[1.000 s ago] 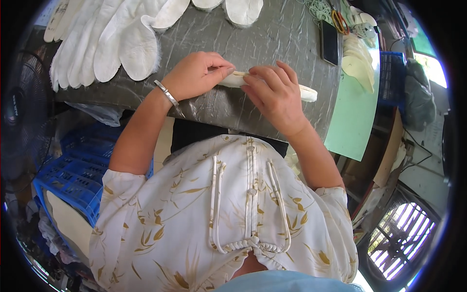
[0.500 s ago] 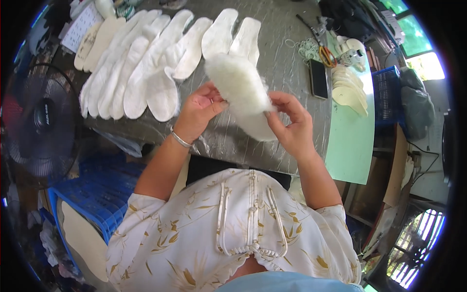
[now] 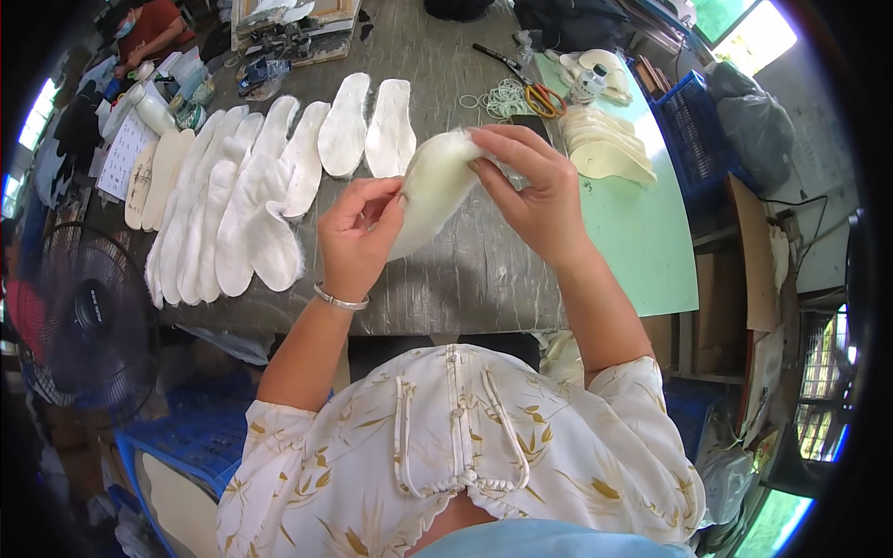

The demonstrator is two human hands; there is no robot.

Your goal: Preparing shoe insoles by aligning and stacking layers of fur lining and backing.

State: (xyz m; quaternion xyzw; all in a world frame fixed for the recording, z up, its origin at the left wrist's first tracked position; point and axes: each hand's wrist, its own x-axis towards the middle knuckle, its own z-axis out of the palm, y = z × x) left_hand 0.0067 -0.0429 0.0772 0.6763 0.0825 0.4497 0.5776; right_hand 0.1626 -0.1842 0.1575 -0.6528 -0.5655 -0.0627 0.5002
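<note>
Head view: both hands hold one fleecy white insole (image 3: 433,191) up above the grey worktable (image 3: 465,270). The left hand (image 3: 358,237) is closed on its lower end, fingers curled around the edge. The right hand (image 3: 535,191) pinches its upper end between thumb and fingertips. A row of white insoles (image 3: 237,200) lies overlapping on the table to the left. Scissors (image 3: 521,79) and a stack of pale flat insoles (image 3: 609,149) lie beyond the right hand. A black fan (image 3: 93,316) stands at the left.
</note>
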